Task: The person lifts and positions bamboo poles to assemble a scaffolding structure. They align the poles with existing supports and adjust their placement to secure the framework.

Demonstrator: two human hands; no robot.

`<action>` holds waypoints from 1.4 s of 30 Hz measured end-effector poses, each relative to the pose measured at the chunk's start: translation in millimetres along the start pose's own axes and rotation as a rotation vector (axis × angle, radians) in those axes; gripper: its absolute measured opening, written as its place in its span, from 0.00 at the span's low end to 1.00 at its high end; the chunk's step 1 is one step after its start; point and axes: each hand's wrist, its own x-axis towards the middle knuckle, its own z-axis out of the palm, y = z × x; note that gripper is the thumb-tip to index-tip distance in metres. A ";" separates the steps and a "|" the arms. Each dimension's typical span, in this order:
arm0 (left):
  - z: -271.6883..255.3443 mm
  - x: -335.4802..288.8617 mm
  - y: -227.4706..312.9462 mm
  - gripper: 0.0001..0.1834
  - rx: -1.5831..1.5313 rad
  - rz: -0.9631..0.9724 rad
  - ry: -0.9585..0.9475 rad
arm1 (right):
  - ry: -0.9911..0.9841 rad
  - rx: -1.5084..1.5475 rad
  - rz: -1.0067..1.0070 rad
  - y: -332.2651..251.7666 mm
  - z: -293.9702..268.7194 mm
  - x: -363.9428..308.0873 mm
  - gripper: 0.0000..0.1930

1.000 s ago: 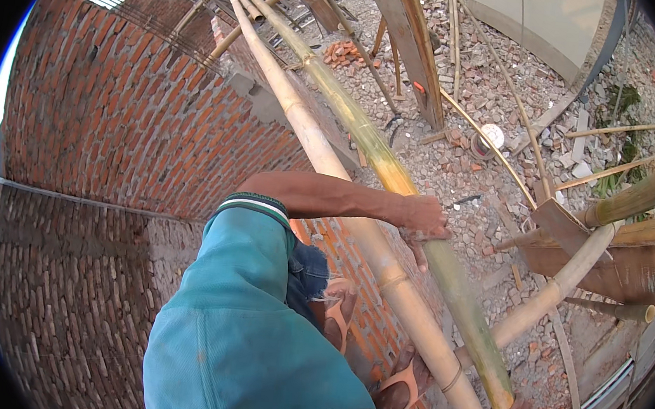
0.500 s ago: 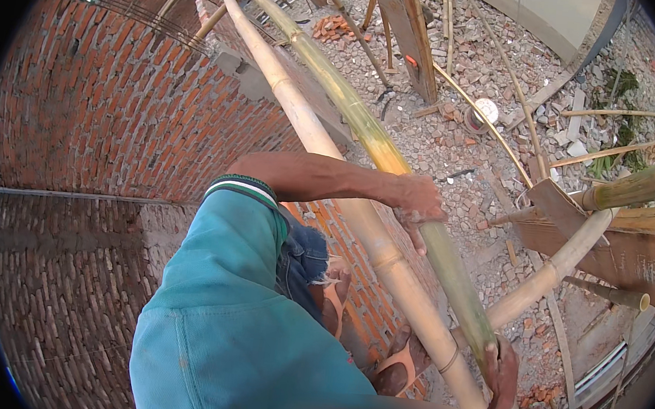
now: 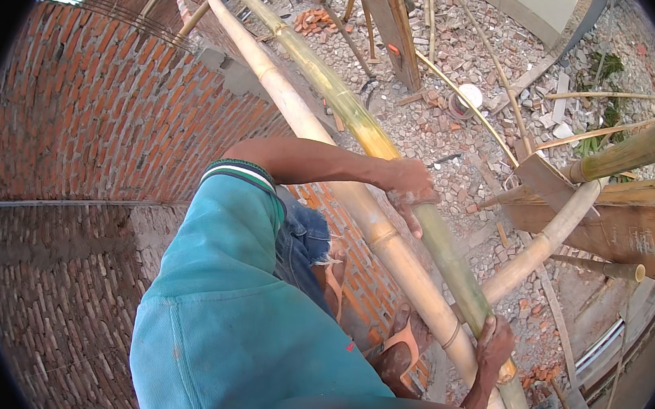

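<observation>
A long green-and-yellow bamboo pole (image 3: 441, 242) runs slantwise from the far upper left to the near lower right. My left hand (image 3: 410, 187) is closed over its middle part, with one finger pointing down along the side. Lower on the same pole, my right hand (image 3: 495, 341) wraps round it just above a yellowish joint. Close beside it lies a paler bamboo pole (image 3: 372, 224), which passes under my left forearm. My right forearm is partly blurred at the bottom.
My sandalled feet (image 3: 400, 351) stand on a brick wall top (image 3: 346, 261). Another bamboo pole (image 3: 546, 243) crosses beneath, meeting a wooden plank (image 3: 597, 244) at right. Brick rubble (image 3: 471, 162) with a white-topped bucket (image 3: 468, 97) lies below. A brick wall (image 3: 110, 107) rises at left.
The view has shifted, so most of the scene sits slightly further left and up. My right hand appears a little higher, and a pole joint now shows below it. Both hands keep their hold.
</observation>
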 end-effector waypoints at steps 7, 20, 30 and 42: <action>-4.9 -21.6 -33.1 0.44 -0.092 -0.113 0.091 | 0.103 0.026 0.074 -9.4 0.9 -14.8 0.26; -1.1 -17.7 -42.9 0.36 -0.027 -0.011 0.254 | 0.220 -0.091 0.384 13.5 -1.6 -41.7 0.29; -4.0 -23.0 -41.8 0.31 -0.120 0.004 0.228 | 0.501 -0.164 0.132 8.9 6.7 -43.9 0.30; -9.1 -5.6 6.7 0.35 -0.055 0.066 0.143 | 0.562 -0.173 0.082 -0.4 23.2 -58.1 0.35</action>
